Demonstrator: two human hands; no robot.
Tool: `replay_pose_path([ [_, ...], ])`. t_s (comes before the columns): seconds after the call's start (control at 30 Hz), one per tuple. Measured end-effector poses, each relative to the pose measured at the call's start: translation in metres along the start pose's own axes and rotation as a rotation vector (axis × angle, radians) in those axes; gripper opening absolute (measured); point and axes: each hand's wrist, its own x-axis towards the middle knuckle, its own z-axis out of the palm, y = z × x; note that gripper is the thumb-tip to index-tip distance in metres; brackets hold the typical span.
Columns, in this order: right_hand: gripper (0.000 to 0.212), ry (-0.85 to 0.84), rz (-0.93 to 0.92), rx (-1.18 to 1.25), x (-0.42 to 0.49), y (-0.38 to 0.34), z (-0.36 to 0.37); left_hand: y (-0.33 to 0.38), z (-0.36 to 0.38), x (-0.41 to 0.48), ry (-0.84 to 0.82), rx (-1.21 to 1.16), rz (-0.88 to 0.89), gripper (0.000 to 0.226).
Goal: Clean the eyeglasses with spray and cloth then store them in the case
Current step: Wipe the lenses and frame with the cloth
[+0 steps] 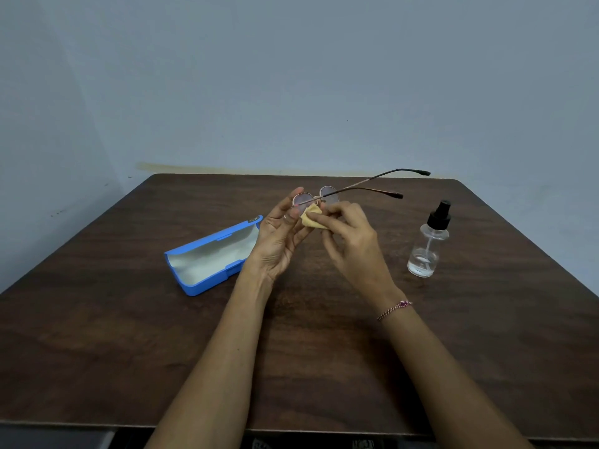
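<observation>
The eyeglasses are gripped over the middle of the tabletop by fingers of the left hand, and a yellow cloth is pinched against them by the right hand, between the open case and the spray bottle.

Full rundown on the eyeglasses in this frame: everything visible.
The eyeglasses have a thin metallic frame, round clear lenses and long slim temples with dark tips. Both temples are unfolded, pointing away toward the right. The pair is held above the wooden table. The left hand pinches one lens rim, and the right hand holds a yellow cloth at that lens's lower edge.
</observation>
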Motion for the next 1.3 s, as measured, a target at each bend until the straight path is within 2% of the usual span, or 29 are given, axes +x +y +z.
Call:
replay_pose_path([
  [0.1,0.033,0.039,0.07,-0.03,0.0,0.001,0.0,-0.002,0.002,-0.001,0.001,0.006,-0.01,0.07],
  [0.37,0.031,0.073,0.024,-0.051,0.003,-0.002,-0.002,-0.002,0.003,-0.004,-0.082,0.046,-0.092,0.049],
  [0.53,0.032,0.123,0.101,-0.1,0.002,0.001,-0.003,-0.001,0.005,-0.006,-0.11,0.044,-0.119,0.045],
  [0.73,0.035,0.053,-0.014,-0.007,0.003,-0.001,-0.005,0.0,0.005,-0.006,-0.127,0.057,-0.119,0.054],
  [0.9,0.038,0.109,0.079,-0.037,0.005,0.002,-0.01,-0.003,0.002,-0.006,-0.15,0.075,-0.154,0.056],
  [1.1,0.035,0.039,-0.009,0.001,0.006,-0.005,-0.007,-0.001,0.002,-0.007,-0.159,0.075,-0.151,0.05],
  [1.3,0.036,0.116,0.101,-0.069,0.005,0.009,-0.008,0.001,0.004,-0.008,-0.18,0.08,-0.13,0.057],
])
